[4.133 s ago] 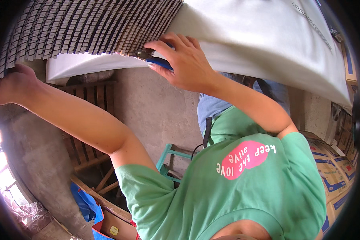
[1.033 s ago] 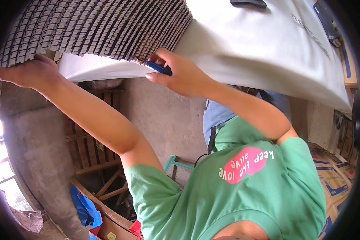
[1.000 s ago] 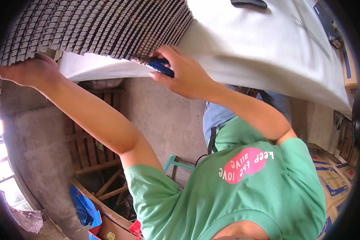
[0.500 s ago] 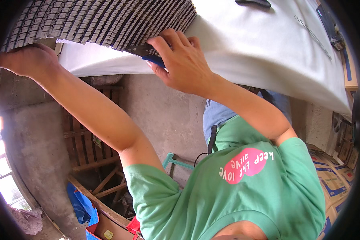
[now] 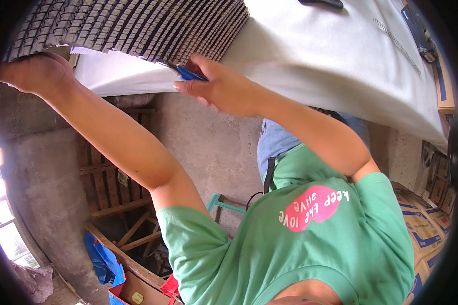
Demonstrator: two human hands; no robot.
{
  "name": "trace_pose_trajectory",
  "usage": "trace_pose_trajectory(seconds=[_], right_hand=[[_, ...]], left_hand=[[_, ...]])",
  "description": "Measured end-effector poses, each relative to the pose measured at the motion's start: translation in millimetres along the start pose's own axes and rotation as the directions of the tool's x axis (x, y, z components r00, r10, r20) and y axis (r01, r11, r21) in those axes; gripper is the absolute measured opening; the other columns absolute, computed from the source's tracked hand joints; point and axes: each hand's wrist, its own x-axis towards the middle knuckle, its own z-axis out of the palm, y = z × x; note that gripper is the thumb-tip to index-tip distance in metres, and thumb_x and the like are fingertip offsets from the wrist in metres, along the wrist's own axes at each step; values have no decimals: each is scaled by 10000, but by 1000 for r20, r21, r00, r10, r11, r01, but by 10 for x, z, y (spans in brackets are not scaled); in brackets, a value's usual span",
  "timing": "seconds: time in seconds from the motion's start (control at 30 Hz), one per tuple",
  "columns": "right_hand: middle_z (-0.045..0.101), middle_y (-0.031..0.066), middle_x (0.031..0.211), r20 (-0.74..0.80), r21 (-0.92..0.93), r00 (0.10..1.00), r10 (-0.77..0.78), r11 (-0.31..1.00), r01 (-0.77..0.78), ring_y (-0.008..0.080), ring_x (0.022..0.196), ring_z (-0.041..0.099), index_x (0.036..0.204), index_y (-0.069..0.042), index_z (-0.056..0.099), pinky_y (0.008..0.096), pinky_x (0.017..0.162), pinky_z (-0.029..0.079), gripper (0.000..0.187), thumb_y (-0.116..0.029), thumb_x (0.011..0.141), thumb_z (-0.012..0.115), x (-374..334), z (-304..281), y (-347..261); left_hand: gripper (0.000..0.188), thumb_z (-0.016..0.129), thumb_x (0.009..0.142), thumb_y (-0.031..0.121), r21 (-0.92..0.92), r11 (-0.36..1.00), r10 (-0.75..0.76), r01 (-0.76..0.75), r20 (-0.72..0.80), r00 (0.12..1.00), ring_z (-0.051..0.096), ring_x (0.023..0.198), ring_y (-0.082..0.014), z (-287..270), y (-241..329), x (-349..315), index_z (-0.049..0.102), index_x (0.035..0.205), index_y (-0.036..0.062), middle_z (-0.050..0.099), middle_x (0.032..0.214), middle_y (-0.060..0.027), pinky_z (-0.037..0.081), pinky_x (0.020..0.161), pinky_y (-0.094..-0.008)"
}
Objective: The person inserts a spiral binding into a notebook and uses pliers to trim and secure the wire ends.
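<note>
I saw the mesh sheet point(image 5: 132, 30) at upper left, over the left part of the table point(image 5: 310, 61), which spanned the frame's top. The left hand point(image 5: 35, 73) was at the sheet's lower left edge; the right hand point(image 5: 221, 87) held a hand tool point(image 5: 191, 74) just beside its lower right edge. A spring point(image 5: 396, 44) lay on the table at upper right. Below, I had a stool point(image 5: 230, 207) near bottom centre and cartons point(image 5: 420, 229) at lower right.

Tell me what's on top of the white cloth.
A thin coil lies on the white cloth, with a dark item near its right edge and a black object cut off by the picture's top. The gridded sheet hides the upper-left part; anything beneath can't be seen.
</note>
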Motion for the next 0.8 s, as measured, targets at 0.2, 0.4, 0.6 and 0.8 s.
trace_pose_trajectory(seconds=[0.2,0.4,0.6,0.8], right_hand=[[524,141,937,-84,-12,995,-45,999,44,269,902,546,1143,-48,463,440,748,426,436,-256,805,644,-35,7,45],[503,104,1041,-218,-460,906,-364,856,234,262,975,515,1130,-102,486,496,787,361,456,-220,742,694,61,-78,9],[502,76,1058,-254,-496,880,-401,835,237,241,974,515,1112,-119,498,496,772,352,452,-228,728,709,57,-33,49],[524,91,1052,-187,-515,915,-358,829,219,267,946,547,1129,-127,481,449,801,373,384,-255,807,646,45,-29,22]], left_hand=[[499,305,918,353,81,993,-83,83,-4,997,575,1037,-235,-51,60,-19,475,1195,-25,553,1181,-125,458,944,-355],[519,261,912,370,25,990,-141,141,-12,990,583,1031,-246,-49,39,-9,450,1193,-24,559,1163,-137,446,950,-375],[498,266,909,357,5,993,-117,118,-23,993,587,1032,-236,-28,50,-20,492,1166,-5,580,1145,-122,446,950,-367],[490,275,912,341,26,997,-71,71,-24,997,601,1013,-230,-35,16,-7,526,1157,-1,586,1156,-117,449,959,-354]])
